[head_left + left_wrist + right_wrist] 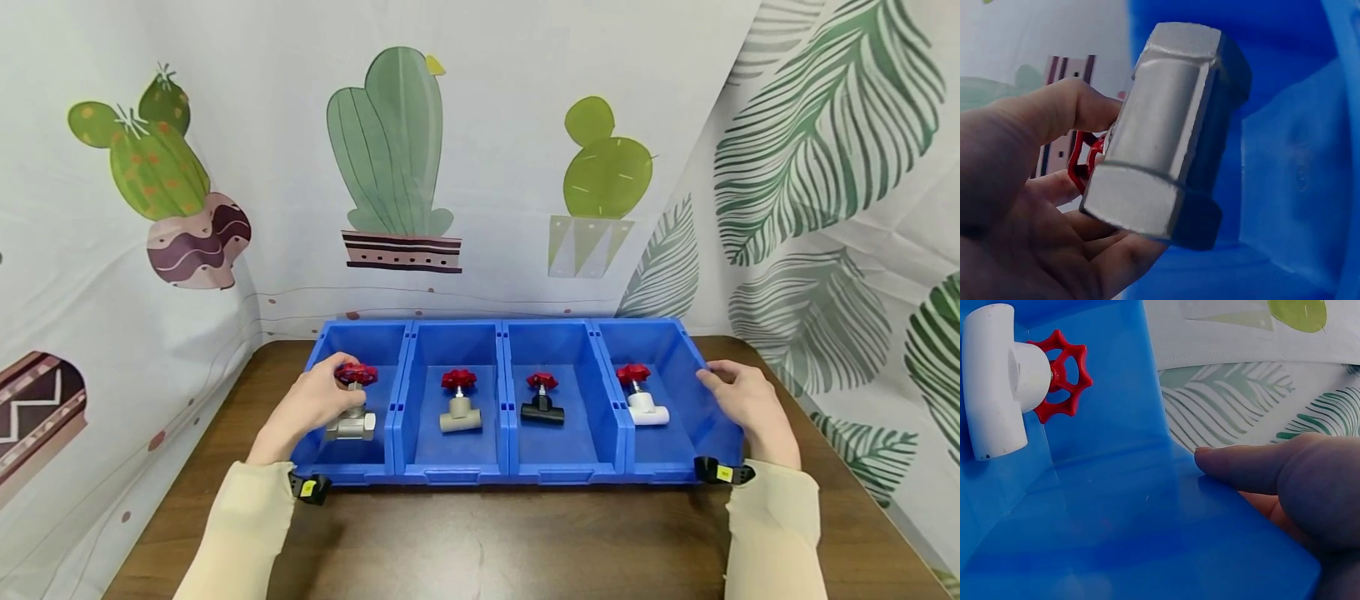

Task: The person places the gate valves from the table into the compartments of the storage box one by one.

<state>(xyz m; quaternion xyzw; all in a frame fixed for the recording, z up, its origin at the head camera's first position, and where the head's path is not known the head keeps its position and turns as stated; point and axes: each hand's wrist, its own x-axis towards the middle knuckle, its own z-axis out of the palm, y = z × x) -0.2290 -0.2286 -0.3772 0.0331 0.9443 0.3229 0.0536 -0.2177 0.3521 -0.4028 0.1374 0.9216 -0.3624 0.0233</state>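
Observation:
My left hand (315, 400) grips a silver metal valve (1154, 119) with a red handwheel by its upper part, in the far-left blue bin. The left wrist view shows its hexagonal-ended body tilted, thumb against the neck and fingers around the wheel side. At the far-right blue bin (1110, 519), my right hand (750, 404) pinches the outer side wall, thumb on the inner side and fingers outside. Inside that bin lies a white valve (647, 409) with a red handwheel, near its left wall.
Four blue bins stand joined in a row on a brown wooden table (480, 533). A beige valve (460, 415) lies in the second bin, a black valve (542, 409) in the third, both with red handwheels. Behind hangs a printed cloth (502, 167) with cacti and leaves.

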